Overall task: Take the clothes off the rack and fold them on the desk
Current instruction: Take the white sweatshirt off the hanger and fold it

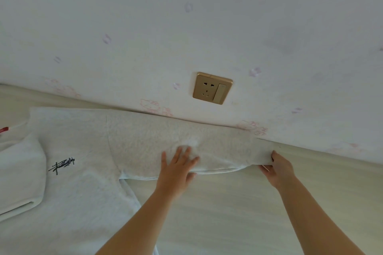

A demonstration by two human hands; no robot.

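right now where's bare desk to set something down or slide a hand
Bare desk lies below the sleeve between the forearms, and past the right hand, which pinches the sleeve's end, along the wall. Crowded left: the sweatshirt body covers the desk, and the left hand presses flat on the sleeve.

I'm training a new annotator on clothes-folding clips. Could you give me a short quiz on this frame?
1. True or false: the left hand lies flat on the sweatshirt sleeve.
2. The right hand pinches: A the sleeve's end; B a hanger; C a towel.
3. Fill in: the wall above the sleeve bears a gold ____.
Key: 1 true; 2 A; 3 socket.
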